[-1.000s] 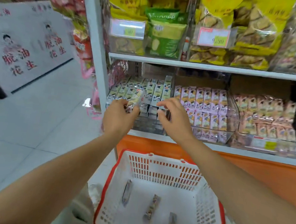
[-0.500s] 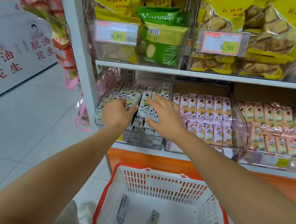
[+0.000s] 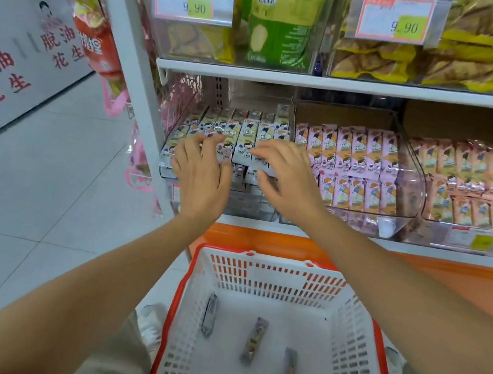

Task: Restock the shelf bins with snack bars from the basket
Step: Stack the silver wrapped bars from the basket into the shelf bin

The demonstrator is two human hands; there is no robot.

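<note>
My left hand (image 3: 201, 177) and right hand (image 3: 289, 186) are bare, and so are both forearms (image 3: 134, 266) right up to the frame's edge. My legs are in loose grey-beige legwear (image 3: 116, 355), softly creased; whether it is trousers or shorts I cannot tell. My shoes (image 3: 150, 325) are pale, whitish grey, with rounded toes.
</note>
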